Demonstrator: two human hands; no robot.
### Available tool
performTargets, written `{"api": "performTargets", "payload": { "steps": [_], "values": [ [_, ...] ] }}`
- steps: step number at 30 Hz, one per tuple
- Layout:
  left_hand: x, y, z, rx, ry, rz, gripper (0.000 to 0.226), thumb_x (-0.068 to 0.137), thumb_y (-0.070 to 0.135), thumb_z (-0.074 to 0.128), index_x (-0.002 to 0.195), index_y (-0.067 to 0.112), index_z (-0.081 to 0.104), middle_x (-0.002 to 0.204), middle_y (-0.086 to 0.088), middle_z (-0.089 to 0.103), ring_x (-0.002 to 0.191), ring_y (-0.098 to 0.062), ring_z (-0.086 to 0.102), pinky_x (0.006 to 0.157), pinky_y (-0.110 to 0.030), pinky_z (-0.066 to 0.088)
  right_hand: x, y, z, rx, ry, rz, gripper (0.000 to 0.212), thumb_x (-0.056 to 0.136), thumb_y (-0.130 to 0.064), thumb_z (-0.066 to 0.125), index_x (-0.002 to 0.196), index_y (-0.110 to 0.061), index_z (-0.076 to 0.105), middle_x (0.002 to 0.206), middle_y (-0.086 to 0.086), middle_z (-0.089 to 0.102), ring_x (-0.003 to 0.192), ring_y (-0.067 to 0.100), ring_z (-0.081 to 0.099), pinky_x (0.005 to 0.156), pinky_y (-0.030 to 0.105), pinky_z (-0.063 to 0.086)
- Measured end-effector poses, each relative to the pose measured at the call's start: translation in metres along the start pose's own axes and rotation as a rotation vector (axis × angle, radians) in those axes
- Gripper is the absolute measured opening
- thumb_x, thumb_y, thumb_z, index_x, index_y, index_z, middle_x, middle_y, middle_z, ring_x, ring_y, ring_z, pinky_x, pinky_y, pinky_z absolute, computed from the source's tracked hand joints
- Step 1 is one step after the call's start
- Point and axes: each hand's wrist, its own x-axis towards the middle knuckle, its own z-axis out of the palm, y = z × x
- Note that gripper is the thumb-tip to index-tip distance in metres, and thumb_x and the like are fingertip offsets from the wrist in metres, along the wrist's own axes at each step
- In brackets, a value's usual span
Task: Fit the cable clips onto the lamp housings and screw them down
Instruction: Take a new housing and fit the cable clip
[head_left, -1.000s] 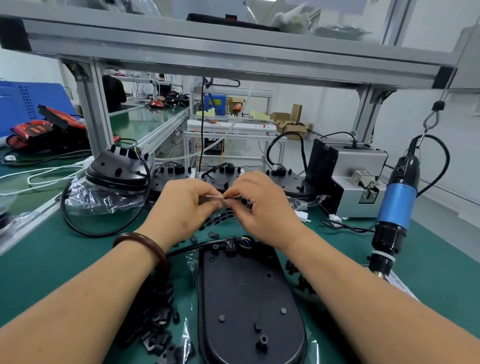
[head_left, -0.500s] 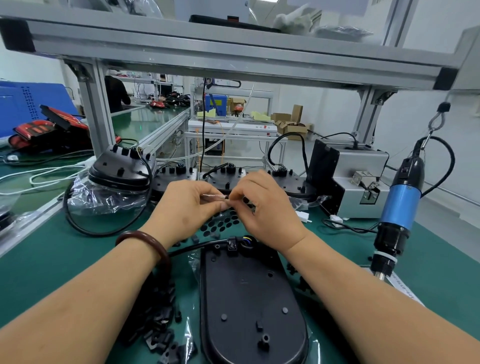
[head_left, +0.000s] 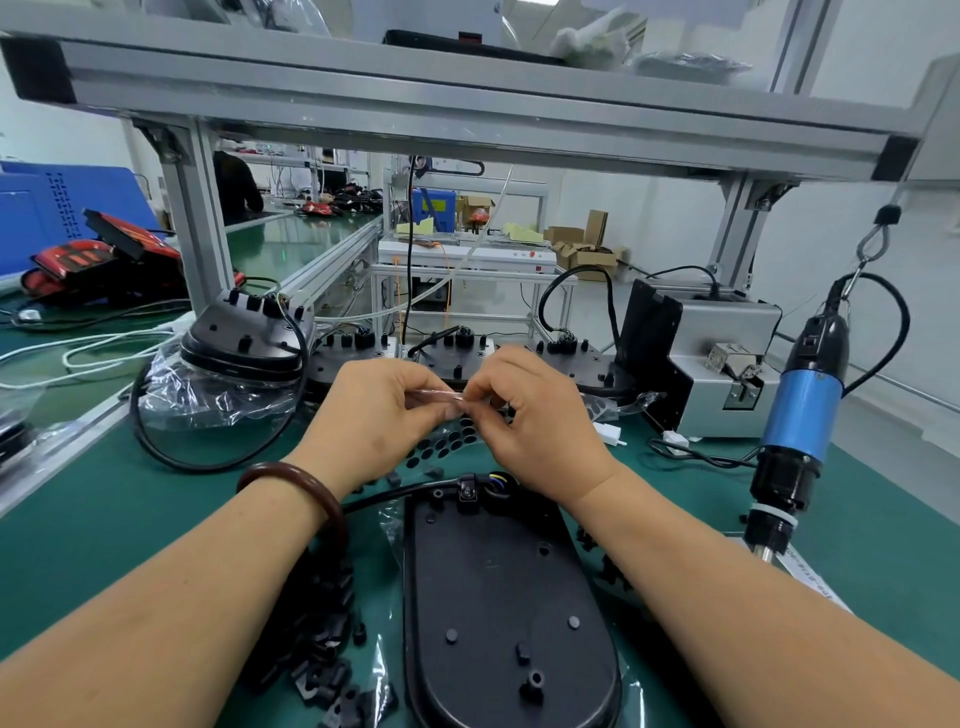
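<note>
A black oval lamp housing (head_left: 511, 613) lies on the green mat in front of me, back side up, with a cable clip (head_left: 467, 489) at its far end where the black cable enters. Above it, my left hand (head_left: 374, 415) and my right hand (head_left: 540, 421) meet fingertip to fingertip, both pinching a small clear strip (head_left: 441, 397) between them. Loose black cable clips (head_left: 322, 654) lie piled in a plastic bag at the lower left.
A blue electric screwdriver (head_left: 800, 421) hangs at the right, beside a grey screw feeder box (head_left: 722, 364). More black housings (head_left: 244, 343) stand in a row at the back, one on a plastic bag with a looped cable. An aluminium frame crosses overhead.
Both hands stay together, still pinching the clear strip, with only small finger shifts. The hanging screwdriver has swung slightly.
</note>
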Motion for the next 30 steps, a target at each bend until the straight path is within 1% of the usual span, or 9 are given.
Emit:
{"api": "performTargets", "payload": {
  "steps": [3, 6, 11, 14, 17, 21, 24, 27, 30],
  "values": [
    [0.001, -0.0013, 0.001, -0.021, -0.012, -0.029, 0.019, 0.073, 0.024, 0.08, 0.068, 0.038, 0.068, 0.069, 0.008, 0.072, 0.07, -0.006, 0.068, 0.072, -0.031, 0.058, -0.0003, 0.0012, -0.0011, 0.007, -0.021, -0.008, 0.011, 0.076, 0.006, 0.071, 0.076, -0.001, 0.063, 0.078, 0.007, 0.058, 0.073, 0.014, 0.049, 0.066, 0.02, 0.041],
    [0.0016, -0.0015, 0.0003, -0.014, -0.015, -0.036, 0.02, 0.072, 0.027, 0.081, 0.067, 0.039, 0.065, 0.069, 0.014, 0.07, 0.067, 0.005, 0.064, 0.07, -0.02, 0.055, -0.0014, 0.0029, -0.0016, 0.026, -0.056, 0.046, 0.011, 0.08, -0.002, 0.072, 0.085, -0.003, 0.063, 0.082, -0.001, 0.052, 0.072, 0.008, 0.044, 0.068, 0.012, 0.039],
    [0.0034, -0.0047, 0.0, 0.002, -0.023, -0.06, 0.026, 0.073, 0.026, 0.081, 0.064, 0.04, 0.062, 0.065, 0.018, 0.067, 0.066, 0.009, 0.062, 0.062, -0.006, 0.049, -0.0025, 0.0048, -0.0021, 0.089, -0.104, 0.176, 0.031, 0.082, -0.014, 0.073, 0.111, -0.01, 0.062, 0.091, -0.003, 0.055, 0.072, 0.003, 0.048, 0.07, 0.01, 0.041],
    [0.0038, -0.0062, 0.0005, 0.012, -0.028, -0.06, 0.024, 0.072, 0.029, 0.081, 0.064, 0.041, 0.062, 0.066, 0.016, 0.068, 0.067, 0.008, 0.063, 0.065, -0.011, 0.052, -0.001, 0.0063, -0.0014, 0.055, -0.123, 0.14, 0.016, 0.083, -0.012, 0.072, 0.099, -0.008, 0.069, 0.091, 0.0, 0.056, 0.074, -0.005, 0.044, 0.071, 0.006, 0.036],
    [0.004, -0.0075, 0.0009, 0.004, -0.038, -0.066, 0.021, 0.072, 0.03, 0.081, 0.065, 0.041, 0.065, 0.066, 0.015, 0.069, 0.066, 0.005, 0.064, 0.067, -0.016, 0.054, -0.0009, 0.0068, -0.001, 0.065, -0.089, 0.132, 0.003, 0.083, -0.007, 0.07, 0.086, -0.007, 0.069, 0.086, 0.0, 0.056, 0.072, -0.004, 0.044, 0.069, 0.008, 0.035],
    [0.0045, -0.0065, 0.0009, 0.018, -0.056, -0.08, 0.02, 0.072, 0.029, 0.081, 0.066, 0.04, 0.065, 0.065, 0.017, 0.069, 0.066, 0.007, 0.063, 0.064, -0.009, 0.05, -0.0006, 0.0056, -0.0022, 0.051, -0.084, 0.069, 0.005, 0.083, -0.003, 0.069, 0.081, -0.006, 0.066, 0.083, 0.002, 0.056, 0.071, 0.008, 0.046, 0.065, 0.018, 0.04],
    [0.0051, -0.0059, 0.0001, -0.002, -0.08, -0.1, 0.02, 0.071, 0.027, 0.082, 0.07, 0.039, 0.066, 0.067, 0.015, 0.07, 0.067, 0.004, 0.064, 0.066, -0.012, 0.05, -0.0005, 0.0046, -0.003, 0.046, -0.114, 0.039, 0.006, 0.082, -0.001, 0.067, 0.079, -0.005, 0.063, 0.082, 0.002, 0.055, 0.072, 0.012, 0.047, 0.064, 0.022, 0.04],
    [0.0051, -0.0072, -0.0026, -0.04, -0.121, -0.126, 0.029, 0.07, 0.028, 0.082, 0.09, 0.04, 0.066, 0.067, 0.018, 0.069, 0.063, 0.011, 0.059, 0.062, -0.004, 0.043, -0.0002, 0.0044, -0.0028, 0.124, -0.123, 0.129, 0.011, 0.083, -0.003, 0.067, 0.077, -0.01, 0.061, 0.081, -0.001, 0.054, 0.07, 0.008, 0.047, 0.064, 0.019, 0.04],
    [0.0055, -0.0105, -0.0042, -0.037, -0.135, -0.135, 0.045, 0.072, 0.029, 0.081, 0.111, 0.039, 0.061, 0.072, 0.018, 0.067, 0.062, 0.014, 0.055, 0.066, -0.008, 0.041, 0.0006, 0.0065, -0.0026, 0.297, -0.106, 0.337, 0.024, 0.086, -0.007, 0.067, 0.072, -0.024, 0.057, 0.077, -0.01, 0.054, 0.067, 0.0, 0.049, 0.064, 0.011, 0.039]
  ]
}}
